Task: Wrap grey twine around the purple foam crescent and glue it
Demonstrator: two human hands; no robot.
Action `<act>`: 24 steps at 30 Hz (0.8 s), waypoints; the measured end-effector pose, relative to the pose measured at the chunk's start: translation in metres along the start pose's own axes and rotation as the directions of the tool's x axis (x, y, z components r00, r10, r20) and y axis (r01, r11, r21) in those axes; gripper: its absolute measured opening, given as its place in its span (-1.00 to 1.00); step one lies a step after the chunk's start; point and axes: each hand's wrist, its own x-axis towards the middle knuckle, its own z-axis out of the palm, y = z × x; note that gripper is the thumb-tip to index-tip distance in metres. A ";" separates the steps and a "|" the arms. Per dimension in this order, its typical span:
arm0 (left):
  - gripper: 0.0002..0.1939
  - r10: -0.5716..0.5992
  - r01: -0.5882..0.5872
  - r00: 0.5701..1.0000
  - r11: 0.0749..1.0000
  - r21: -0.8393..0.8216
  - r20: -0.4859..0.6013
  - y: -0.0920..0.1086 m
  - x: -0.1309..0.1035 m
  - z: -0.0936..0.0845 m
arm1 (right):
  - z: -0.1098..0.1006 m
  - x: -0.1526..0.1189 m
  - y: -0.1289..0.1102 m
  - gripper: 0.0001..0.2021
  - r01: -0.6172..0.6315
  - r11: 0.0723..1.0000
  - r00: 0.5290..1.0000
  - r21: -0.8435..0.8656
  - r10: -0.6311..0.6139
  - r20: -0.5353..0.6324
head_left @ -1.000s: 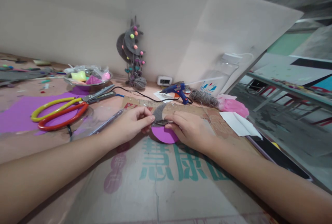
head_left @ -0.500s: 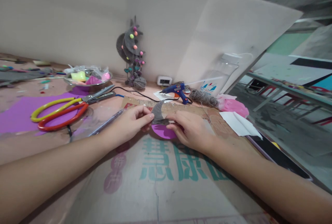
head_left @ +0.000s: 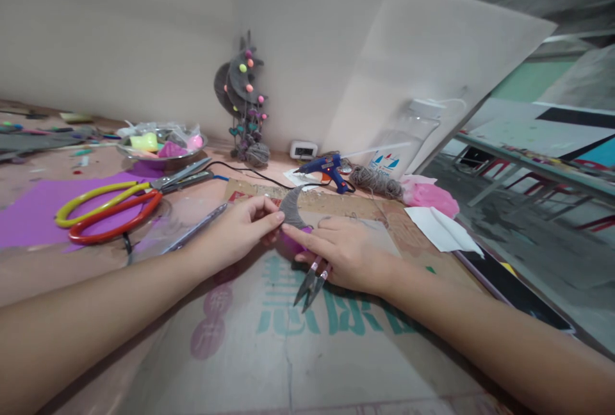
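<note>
Between thumb and fingers, my left hand (head_left: 258,218) pinches the lower left edge of a grey crescent moon (head_left: 291,205) that looks like felt. Below the crescent shows part of a purple piece (head_left: 294,243), largely covered by fingers. Small thread snips (head_left: 310,285) are held in my right hand (head_left: 353,252), their dark blades pointing down toward me, away from the crescent. My right index finger reaches out to the purple piece, close to the left fingertips. The handles of the snips are mostly hidden in the right hand.
Large scissors (head_left: 113,210) with red and yellow handles lie on purple felt (head_left: 26,210) at left, beside a pen (head_left: 196,228). Behind the hands are a blue glue gun (head_left: 327,167), grey yarn (head_left: 377,181) and a bottle (head_left: 401,143). Cardboard (head_left: 230,351) covers the front.
My right hand has turned, so the snips' blades now show below it and its index finger is stretched out. More of the purple piece is covered. The left hand keeps its pinch.
</note>
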 end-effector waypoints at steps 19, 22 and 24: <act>-0.80 -0.034 0.034 0.999 0.998 -0.059 -0.004 0.001 0.001 0.001 | -0.005 -0.002 0.007 -0.59 -0.278 0.959 0.960 -0.050 0.278 -0.007; -0.80 -0.029 0.029 1.000 0.999 -0.042 -0.007 0.001 0.001 0.000 | -0.004 -0.002 0.008 -0.72 -0.235 0.971 0.972 -0.039 0.235 0.006; -0.79 -0.024 0.024 1.000 0.999 -0.027 -0.011 0.002 0.001 0.000 | -0.004 -0.002 0.008 -0.69 -0.239 0.971 0.971 -0.018 0.238 -0.014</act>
